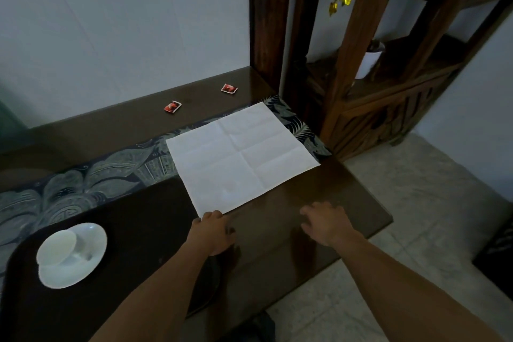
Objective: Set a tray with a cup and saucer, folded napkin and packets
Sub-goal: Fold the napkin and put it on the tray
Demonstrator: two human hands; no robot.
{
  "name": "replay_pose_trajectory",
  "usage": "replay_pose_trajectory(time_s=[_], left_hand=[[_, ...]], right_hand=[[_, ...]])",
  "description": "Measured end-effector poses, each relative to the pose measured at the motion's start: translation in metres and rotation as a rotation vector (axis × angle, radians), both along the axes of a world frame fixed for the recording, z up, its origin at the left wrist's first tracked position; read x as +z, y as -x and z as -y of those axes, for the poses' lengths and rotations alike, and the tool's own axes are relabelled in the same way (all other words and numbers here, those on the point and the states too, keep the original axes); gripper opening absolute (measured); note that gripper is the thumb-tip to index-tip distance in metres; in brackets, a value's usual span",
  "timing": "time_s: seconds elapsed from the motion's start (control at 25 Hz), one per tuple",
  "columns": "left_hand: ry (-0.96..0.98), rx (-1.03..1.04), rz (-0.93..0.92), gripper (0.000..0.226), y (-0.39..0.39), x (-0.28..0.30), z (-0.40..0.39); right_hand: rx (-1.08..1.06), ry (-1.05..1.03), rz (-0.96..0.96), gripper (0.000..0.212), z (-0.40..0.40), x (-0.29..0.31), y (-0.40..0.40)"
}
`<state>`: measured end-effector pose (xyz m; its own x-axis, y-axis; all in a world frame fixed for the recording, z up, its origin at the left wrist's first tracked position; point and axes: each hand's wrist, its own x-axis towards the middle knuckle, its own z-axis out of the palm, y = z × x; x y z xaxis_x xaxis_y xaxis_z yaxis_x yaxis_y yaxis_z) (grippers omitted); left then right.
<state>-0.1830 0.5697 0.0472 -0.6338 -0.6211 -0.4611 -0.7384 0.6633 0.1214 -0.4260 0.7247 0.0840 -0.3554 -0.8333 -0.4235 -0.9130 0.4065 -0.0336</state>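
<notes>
Napkin [241, 158] lies unfolded; my left hand [213, 232] at its near corner, grip unclear, right hand [324, 223] loose, empty. One-corner pull could skew the fold.

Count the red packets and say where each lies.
2. The left packet lies on the bare table by the wall, behind the napkin; the right packet lies nearer the wooden post. Neither is on the tray; none seems hidden.

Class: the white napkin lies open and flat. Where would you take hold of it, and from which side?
Probably a near corner, from the front edge of the table. The napkin lies flat, so its middle offers no grip; only a corner can be pinched up. The left hand is at the left one.
</notes>
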Motion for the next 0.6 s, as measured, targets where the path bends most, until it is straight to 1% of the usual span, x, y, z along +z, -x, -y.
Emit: replay_pose_trajectory(time_s=[0.36,0.52,0.6], left_hand=[[0.016,0.114,-0.002,0.042,0.002,-0.020,0.029],[0.039,0.199,-0.053,0.036,0.007,-0.024,0.029],[0.082,0.257,-0.046,0.035,0.011,-0.026,0.028]], right_hand=[[0.148,-0.092,0.054,0.043,0.080,-0.030,0.022],[0.242,-0.083,0.048,0.041,0.106,-0.042,0.032],[0.291,-0.048,0.023,0.040,0.119,-0.047,0.044]])
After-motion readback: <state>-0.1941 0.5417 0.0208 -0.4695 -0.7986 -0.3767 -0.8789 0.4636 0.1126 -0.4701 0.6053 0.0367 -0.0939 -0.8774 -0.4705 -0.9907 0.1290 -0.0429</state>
